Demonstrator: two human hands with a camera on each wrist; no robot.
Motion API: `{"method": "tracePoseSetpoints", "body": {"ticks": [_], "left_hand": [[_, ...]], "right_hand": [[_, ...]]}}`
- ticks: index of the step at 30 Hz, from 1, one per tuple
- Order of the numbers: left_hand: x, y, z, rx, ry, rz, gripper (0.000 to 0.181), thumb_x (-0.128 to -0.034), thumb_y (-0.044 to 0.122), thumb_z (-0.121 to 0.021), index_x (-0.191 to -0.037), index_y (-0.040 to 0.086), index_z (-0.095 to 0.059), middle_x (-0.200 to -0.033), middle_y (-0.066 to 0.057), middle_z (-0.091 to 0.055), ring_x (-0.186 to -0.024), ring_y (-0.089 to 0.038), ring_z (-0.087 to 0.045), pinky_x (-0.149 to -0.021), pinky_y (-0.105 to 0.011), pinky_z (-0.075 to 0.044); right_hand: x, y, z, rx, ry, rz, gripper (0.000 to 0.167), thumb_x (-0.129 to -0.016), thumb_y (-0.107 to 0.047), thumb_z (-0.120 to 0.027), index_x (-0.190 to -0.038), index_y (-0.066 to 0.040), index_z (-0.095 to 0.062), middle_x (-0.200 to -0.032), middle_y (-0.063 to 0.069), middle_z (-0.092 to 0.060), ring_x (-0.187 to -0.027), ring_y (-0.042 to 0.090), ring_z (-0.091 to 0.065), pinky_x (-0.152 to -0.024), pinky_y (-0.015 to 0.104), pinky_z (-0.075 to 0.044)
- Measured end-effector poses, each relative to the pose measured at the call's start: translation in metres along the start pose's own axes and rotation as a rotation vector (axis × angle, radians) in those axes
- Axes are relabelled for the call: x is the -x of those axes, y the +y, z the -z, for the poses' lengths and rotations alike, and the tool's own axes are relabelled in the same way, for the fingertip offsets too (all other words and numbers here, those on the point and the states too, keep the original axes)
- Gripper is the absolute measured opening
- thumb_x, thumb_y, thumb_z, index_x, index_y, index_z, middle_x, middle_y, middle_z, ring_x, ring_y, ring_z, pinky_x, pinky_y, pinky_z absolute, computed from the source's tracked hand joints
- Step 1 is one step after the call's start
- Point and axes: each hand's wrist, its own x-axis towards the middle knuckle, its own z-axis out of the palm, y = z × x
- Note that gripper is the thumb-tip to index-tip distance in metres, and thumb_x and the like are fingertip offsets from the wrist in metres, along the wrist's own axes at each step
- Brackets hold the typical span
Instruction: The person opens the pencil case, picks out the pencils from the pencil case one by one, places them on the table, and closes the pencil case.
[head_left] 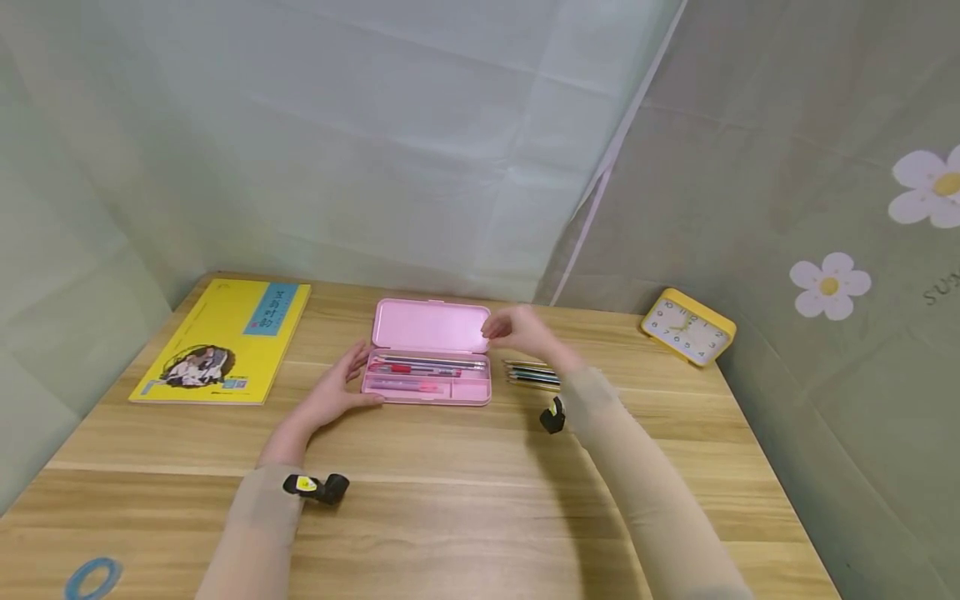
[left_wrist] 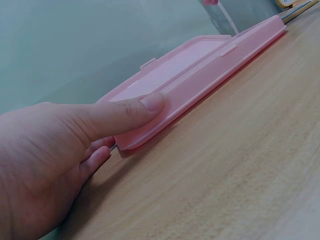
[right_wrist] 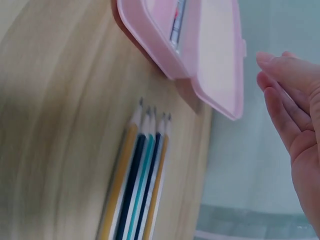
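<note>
A pink pencil case (head_left: 471, 391) lies on the table with its lid (head_left: 431, 325) folded back. Inside its compartments are pencils (head_left: 431, 360), a red pen (head_left: 397, 368) and a pinkish pen (head_left: 405, 386). My left hand (head_left: 341, 387) holds the case's left end: the thumb (left_wrist: 152, 102) lies against the front wall, the other fingers at the left side, partly hidden. Beside the lid's right edge hovers my right hand (head_left: 525, 332), fingers loosely bent; a gap separates it from the lid (right_wrist: 220, 55) in the right wrist view, and it holds nothing.
Several sharpened pencils (right_wrist: 145, 170) lie together just right of the case, below my right hand. A yellow book (head_left: 225, 333) rests at the left, a yellow clock (head_left: 688, 327) at the back right. A blue ring (head_left: 93, 577) sits near the front left. Curtains (head_left: 375, 167) hang behind.
</note>
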Motion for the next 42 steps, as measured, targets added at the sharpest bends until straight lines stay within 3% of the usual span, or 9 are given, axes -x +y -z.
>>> {"method": "tracePoseSetpoints", "body": {"ticks": [21, 30, 42], "left_hand": [[0.001, 0.002, 0.001, 0.009, -0.004, 0.009, 0.110, -0.0805, 0.029, -0.081, -0.156, 0.001, -0.006, -0.159, -0.025, -0.023, -0.140, -0.050, -0.031, -0.117, -0.060, -0.025], [0.001, 0.003, 0.001, 0.001, -0.003, 0.016, 0.110, -0.0807, 0.031, -0.081, -0.156, 0.001, -0.006, -0.159, -0.025, -0.023, -0.140, -0.050, -0.031, -0.117, -0.060, -0.026], [0.001, 0.003, 0.000, 0.000, 0.000, 0.011, 0.111, -0.0806, 0.032, -0.081, -0.157, 0.003, -0.006, -0.159, -0.025, -0.023, -0.139, -0.050, -0.031, -0.117, -0.061, -0.026]], "right_hand": [[-0.015, 0.000, -0.038, 0.102, -0.114, -0.068, 0.017, -0.078, 0.005, -0.074, -0.095, 0.003, -0.069, -0.091, 0.014, -0.074, -0.085, 0.021, -0.072, -0.076, 0.019, -0.059], [-0.014, -0.004, -0.045, 0.113, -0.139, -0.084, 0.015, -0.077, 0.005, -0.077, -0.090, 0.002, -0.070, -0.090, 0.014, -0.075, -0.085, 0.021, -0.073, -0.075, 0.019, -0.059], [-0.014, -0.003, -0.047, 0.186, -0.143, -0.047, 0.014, -0.077, 0.003, -0.078, -0.089, 0.002, -0.071, -0.089, 0.012, -0.074, -0.084, 0.020, -0.072, -0.074, 0.017, -0.058]]}}
